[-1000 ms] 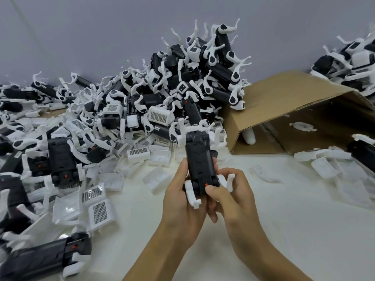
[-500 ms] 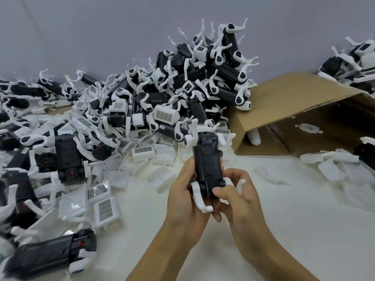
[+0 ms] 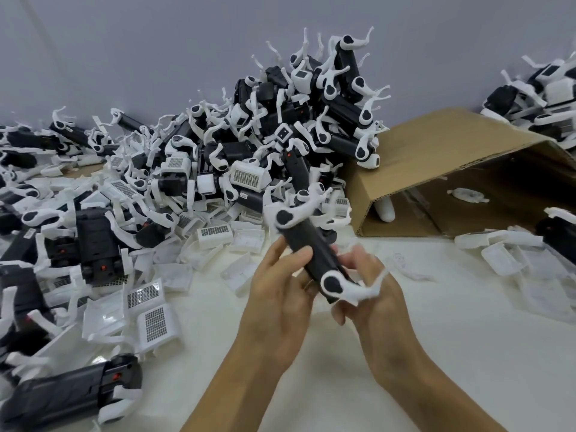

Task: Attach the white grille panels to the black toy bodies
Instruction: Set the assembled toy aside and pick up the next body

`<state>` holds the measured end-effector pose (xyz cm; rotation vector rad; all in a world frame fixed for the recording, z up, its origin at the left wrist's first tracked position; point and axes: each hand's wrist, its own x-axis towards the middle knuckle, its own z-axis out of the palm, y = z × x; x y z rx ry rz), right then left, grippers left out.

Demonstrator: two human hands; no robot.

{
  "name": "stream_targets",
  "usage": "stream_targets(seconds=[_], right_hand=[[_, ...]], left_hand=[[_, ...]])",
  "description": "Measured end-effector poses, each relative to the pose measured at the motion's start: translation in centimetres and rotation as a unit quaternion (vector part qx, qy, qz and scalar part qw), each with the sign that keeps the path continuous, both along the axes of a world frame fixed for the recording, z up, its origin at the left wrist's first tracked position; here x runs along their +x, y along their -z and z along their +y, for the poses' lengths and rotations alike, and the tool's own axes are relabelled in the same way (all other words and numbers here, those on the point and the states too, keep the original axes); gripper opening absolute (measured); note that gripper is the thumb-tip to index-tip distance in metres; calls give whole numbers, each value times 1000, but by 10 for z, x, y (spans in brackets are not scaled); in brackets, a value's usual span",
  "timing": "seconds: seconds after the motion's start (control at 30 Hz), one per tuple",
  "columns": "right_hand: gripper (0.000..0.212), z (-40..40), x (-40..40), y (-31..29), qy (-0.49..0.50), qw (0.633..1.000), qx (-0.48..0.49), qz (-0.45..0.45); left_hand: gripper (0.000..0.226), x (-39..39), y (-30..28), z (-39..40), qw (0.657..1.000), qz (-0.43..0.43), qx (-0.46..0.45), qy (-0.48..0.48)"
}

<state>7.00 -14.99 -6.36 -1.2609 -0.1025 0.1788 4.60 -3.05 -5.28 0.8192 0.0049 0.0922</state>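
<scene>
Both hands hold one black toy body [image 3: 311, 254] tilted above the desk [image 3: 343, 353], side uppermost: the left hand [image 3: 280, 294] has its grip curled round the near flank with the thumb on top, and the right hand [image 3: 371, 288] cradles it from beneath, fingers curled by the lower white leg [image 3: 352, 288]. No grille panel is in either hand; loose white grille panels [image 3: 152, 307] lie on the desk to the left, beside the heap of toys [image 3: 280, 135]. The body should probably be steadied in one hand, its open face turned up, while the other fetches a panel, squares it and presses evenly.
</scene>
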Motion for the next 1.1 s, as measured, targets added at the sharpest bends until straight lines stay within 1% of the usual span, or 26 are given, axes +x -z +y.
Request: stream_targets(seconds=[0.03, 0.1, 0.13, 0.17, 0.2, 0.27, 0.3, 0.33, 0.37, 0.4, 0.43, 0.47, 0.5, 0.53, 0.57, 0.6, 0.63, 0.7, 0.77, 0.83, 0.87, 0.93, 1.0, 1.03, 1.07, 1.1], right_hand=[[33, -3, 4, 2, 19, 1000, -7, -10], [30, -7, 10, 7, 65, 995, -66, -43], [28, -9, 11, 9, 76, 988, -116, -66], [32, -10, 12, 12, 71, 977, -177, -98], [39, -10, 11, 14, 50, 959, -239, -141], [46, -10, 11, 18, -38, 907, -359, -219], [48, -9, 10, 20, -89, 870, -418, -244], [50, -9, 10, 23, -127, 832, -471, -265], [50, -10, 11, 27, -139, 799, -513, -281], [44, -10, 12, 28, -125, 784, -533, -294], [36, -11, 11, 28, -91, 786, -533, -298], [25, -11, 9, 25, -48, 809, -508, -290], [16, -11, 7, 22, -9, 851, -456, -259], [10, -10, 7, 18, 11, 902, -378, -207], [16, -10, 8, 14, 9, 947, -281, -154], [25, -11, 10, 11, -5, 975, -189, -115], [31, -12, 11, 7, -25, 988, -121, -90], [37, -15, 12, -1, -53, 996, -22, -61], [41, -18, 13, -7, -80, 996, 36, -32], [43, -19, 14, -8, -96, 995, 33, -7], [44, -20, 15, -9, -96, 995, 20, 5], [50, -21, 16, -10, -71, 997, 20, 28], [53, -22, 16, -12, -34, 998, 30, 36], [51, -22, 16, -13, -15, 999, 23, 33], [45, -22, 16, -13, 2, 1000, 13, 27], [34, -23, 16, -12, 18, 1000, 8, 18]], left_hand=[[37, 2, -1, 4, 999, -7, -10, -33], [12, 4, -5, 13, 994, -5, -34, -108], [11, 5, -6, 19, 988, 6, -50, -145], [13, 7, -5, 26, 982, 17, -70, -175], [22, 8, -6, 32, 976, 27, -93, -195], [51, 8, -5, 40, 967, 50, -127, -215], [50, 8, -5, 42, 963, 53, -136, -226], [38, 8, -5, 44, 961, 48, -147, -228], [23, 7, -5, 46, 960, 46, -163, -221], [15, 6, -6, 46, 960, 51, -175, -212], [17, 6, -5, 48, 961, 58, -174, -206], [25, 7, -4, 49, 962, 72, -157, -210], [38, 10, -1, 50, 963, 85, -114, -227], [50, 10, -1, 47, 964, 86, -44, -247], [58, 10, 0, 43, 961, 69, 44, -263], [66, 10, 0, 38, 950, 49, 133, -280], [74, 9, 2, 36, 933, 24, 211, -291], [76, 7, 7, 32, 910, -28, 308, -276], [63, 6, 6, 26, 904, -51, 358, -229], [46, 3, 4, 20, 901, -82, 380, -191], [42, 1, 2, 16, 897, -97, 392, -179], [38, -2, 2, 12, 888, -118, 417, -157], [40, -2, 5, 11, 886, -114, 429, -135], [42, -2, 7, 10, 883, -110, 438, -123], [44, -2, 8, 9, 879, -110, 450, -112], [45, -3, 10, 7, 876, -114, 458, -103]])
